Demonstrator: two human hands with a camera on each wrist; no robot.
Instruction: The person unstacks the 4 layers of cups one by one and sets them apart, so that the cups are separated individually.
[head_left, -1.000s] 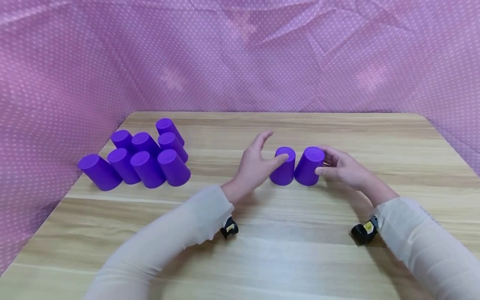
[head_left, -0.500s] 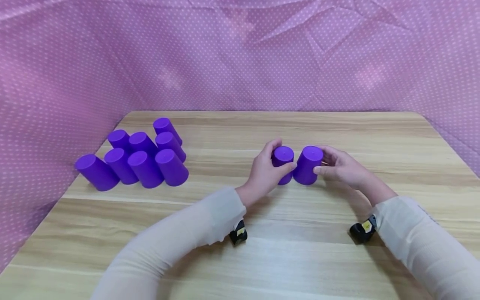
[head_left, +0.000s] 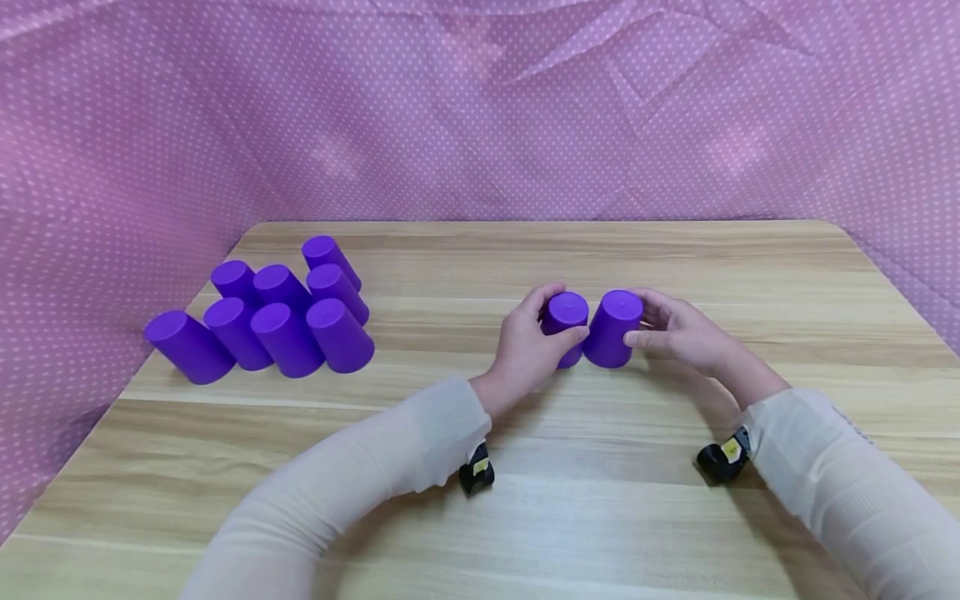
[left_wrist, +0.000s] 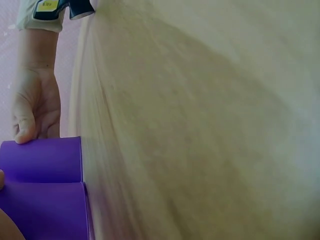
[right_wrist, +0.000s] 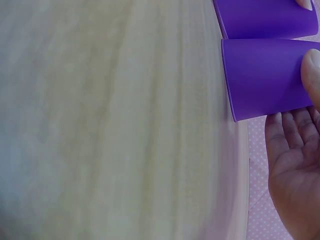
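Two purple plastic cups stand upside down, side by side, right of the table's middle. My left hand (head_left: pixel 525 342) grips the left cup (head_left: pixel 567 310), thumb across its near side and fingers behind. At the right cup (head_left: pixel 615 329), my right hand (head_left: pixel 678 337) holds the side, with its thumb in front and fingertips against the far wall. The wrist views show both cup rims down at the tabletop: the left cup (left_wrist: pixel 45 212) lies close along the right cup (left_wrist: pixel 42 160), their rims almost meeting. Part of the left cup is hidden by my left hand in the head view.
Several more purple cups (head_left: pixel 287 340) stand upside down in a close group at the left of the wooden table (head_left: pixel 600 517). Pink dotted cloth (head_left: pixel 480 117) hangs behind the table and along its sides.
My left hand has moved right and closed its fingers round the left cup. The right hand has stayed on the right cup. The head view has shifted slightly.
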